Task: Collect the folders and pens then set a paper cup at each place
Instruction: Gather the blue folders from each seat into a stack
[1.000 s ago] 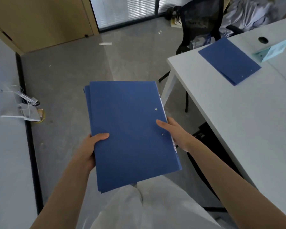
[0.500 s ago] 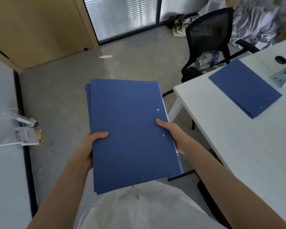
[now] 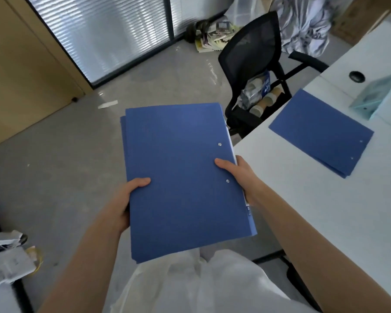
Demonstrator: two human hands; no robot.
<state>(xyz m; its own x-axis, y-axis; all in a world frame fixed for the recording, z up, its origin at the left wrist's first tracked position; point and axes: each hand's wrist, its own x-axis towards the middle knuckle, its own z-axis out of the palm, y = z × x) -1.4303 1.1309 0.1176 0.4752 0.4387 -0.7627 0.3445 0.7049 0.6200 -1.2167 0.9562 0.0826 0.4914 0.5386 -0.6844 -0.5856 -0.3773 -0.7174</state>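
- Since the earlier frames: view swung toward the counter (image 3: 303, 211); lone blue folder (image 3: 321, 133) and black mesh chair (image 3: 253, 64) now lower and nearer in the frame; grip on the carried stack unchanged.
- Stack of blue folders (image 3: 181, 177): held in mid-air over the grey floor (image 3: 54, 177), level, in front of the white garment (image 3: 201, 283); edges of lower folders visible along the left and bottom sides; two small rivets near the right edge.
- Left hand (image 3: 124, 204): closed on the stack's left edge, thumb on top of the cover, fingers hidden beneath.
- Right hand (image 3: 239, 175): closed on the stack's right edge, thumb on top between the two rivets, fingers hidden beneath.
- Lone blue folder: flat on the counter near its far corner, turned at an angle, well apart from the held stack.
- Pale teal box (image 3: 375, 96): on the counter just beyond the lone folder; dark round cable hole (image 3: 357, 76) beside it.
- Black mesh chair: at the counter's far end, seat loaded with a clear bag and paper cups (image 3: 266, 101) lying on their sides.
- Background: slatted window blinds (image 3: 111, 30), tan wall panel (image 3: 16, 71), heap of papers and crumpled cloth by the window.
- Lower left: white clutter (image 3: 7, 258) against a dark strip, detail too blurred to identify.
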